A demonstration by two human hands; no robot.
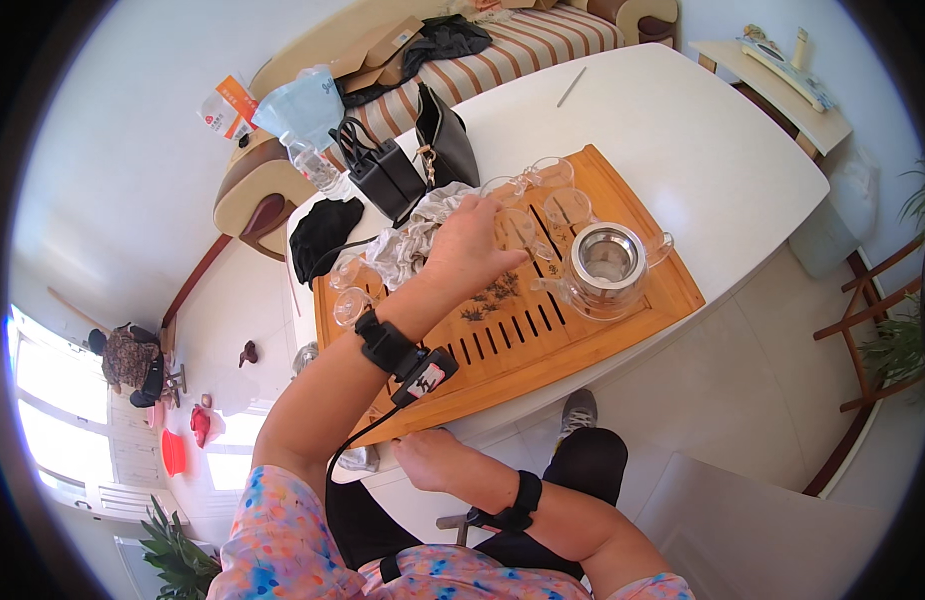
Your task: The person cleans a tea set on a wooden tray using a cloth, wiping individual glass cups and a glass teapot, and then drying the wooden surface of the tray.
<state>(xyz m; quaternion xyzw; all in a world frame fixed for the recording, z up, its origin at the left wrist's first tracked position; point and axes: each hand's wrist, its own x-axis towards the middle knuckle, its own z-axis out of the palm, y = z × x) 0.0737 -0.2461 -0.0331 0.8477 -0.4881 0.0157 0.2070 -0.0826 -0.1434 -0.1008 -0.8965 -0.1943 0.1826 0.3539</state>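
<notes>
My left hand (466,236) reaches over a slatted wooden tea tray (432,390), its thumb and fingers bracketing a clear glass cup (516,231). Just behind that hand lies a crumpled whitish cloth (399,255). More glass cups stand close by: one cup (567,206) to the right, another cup (554,172) farther back. A glass teapot (609,281) with a metal strainer sits at the tray's right, spout toward my left hand. My right hand (429,457) is curled by the tray's front edge; its fingertips are hidden, and I cannot tell whether it grips anything.
The tray sits on a white table (657,127). Along its far left are a glass cup (351,306), black cloth (324,236), water bottle (312,165), black charger block (387,180) and black handbag (444,139). A thin stick (571,87) lies at the back. A cable trails from my left wrist.
</notes>
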